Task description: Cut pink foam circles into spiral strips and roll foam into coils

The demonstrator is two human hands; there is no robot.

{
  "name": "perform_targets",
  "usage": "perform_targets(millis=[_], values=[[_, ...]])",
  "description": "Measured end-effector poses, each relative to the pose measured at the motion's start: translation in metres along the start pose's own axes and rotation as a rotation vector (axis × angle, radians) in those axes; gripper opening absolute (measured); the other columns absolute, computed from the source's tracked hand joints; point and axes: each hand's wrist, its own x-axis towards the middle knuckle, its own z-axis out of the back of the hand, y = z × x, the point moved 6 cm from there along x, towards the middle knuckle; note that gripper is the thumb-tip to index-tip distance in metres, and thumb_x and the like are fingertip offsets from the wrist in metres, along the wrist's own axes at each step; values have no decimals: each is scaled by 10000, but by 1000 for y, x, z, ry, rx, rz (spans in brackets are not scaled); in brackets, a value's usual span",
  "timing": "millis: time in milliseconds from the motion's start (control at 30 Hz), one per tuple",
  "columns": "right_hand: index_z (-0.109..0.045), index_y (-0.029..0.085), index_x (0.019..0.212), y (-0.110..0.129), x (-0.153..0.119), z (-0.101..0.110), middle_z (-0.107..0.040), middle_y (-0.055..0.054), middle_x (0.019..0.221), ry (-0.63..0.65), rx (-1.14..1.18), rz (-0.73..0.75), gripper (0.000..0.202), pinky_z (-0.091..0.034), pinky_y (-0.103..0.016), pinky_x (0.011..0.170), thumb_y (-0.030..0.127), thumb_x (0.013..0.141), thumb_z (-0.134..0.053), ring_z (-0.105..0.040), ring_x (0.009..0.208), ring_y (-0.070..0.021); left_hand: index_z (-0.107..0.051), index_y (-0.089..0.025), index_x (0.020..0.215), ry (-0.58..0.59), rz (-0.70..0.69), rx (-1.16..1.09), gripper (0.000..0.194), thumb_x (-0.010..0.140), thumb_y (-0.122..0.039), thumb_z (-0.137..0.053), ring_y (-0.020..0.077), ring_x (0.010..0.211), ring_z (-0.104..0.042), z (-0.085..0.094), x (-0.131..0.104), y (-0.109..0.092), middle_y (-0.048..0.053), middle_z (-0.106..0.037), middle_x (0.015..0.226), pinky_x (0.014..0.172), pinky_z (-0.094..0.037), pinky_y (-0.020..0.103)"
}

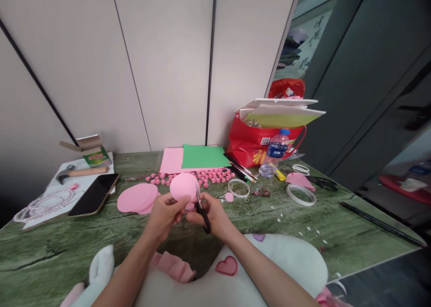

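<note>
My left hand [166,213] pinches a round pink paper disc [182,186] by its lower edge and holds it up above the table. In my right hand [213,213] is a pair of scissors [202,213] with black handles. The blades point upward and lie against the right edge of the disc; I cannot tell whether they are closed on it. Just left of my hands lies a stack of larger pink paper circles [137,198]. Behind the disc, many small pink rose-like pieces [215,176] are spread in a band.
At the left are a phone [94,195], a hammer [82,172] and bead strings [50,204]. Green paper [205,156] lies at the back. A water bottle [274,154] stands before a red bag [247,141]. Tape rolls [301,195] and a black rod [380,223] lie right.
</note>
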Motion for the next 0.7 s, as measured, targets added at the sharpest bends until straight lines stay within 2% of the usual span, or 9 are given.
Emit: perform_targets(millis=[133,333,700], values=[[-410,187,784,0,2,1,-523,46,588,-2,9,43,478,-328,-189,468,305,478,-757,-440,508,-81,-519,-125,552,15,-15,30,232,605,-312,-646,26,297,-329,-1,-1,0,-62,-437,363,304,-191,151],[-413,188,755,1,2,3,-450,79,529,-34,-19,50,469,-275,-175,443,296,466,-766,-380,471,-64,-509,-124,558,44,-32,35,245,620,-323,-638,25,302,-314,-2,0,0,-70,-416,361,310,-188,154],[-446,165,754,-3,1,5,-508,55,543,-23,-7,50,376,-294,-163,424,265,531,-731,-382,441,-48,-496,-134,569,26,-56,31,245,629,-330,-631,23,306,-282,-1,1,-1,-82,-393,355,319,-166,160]])
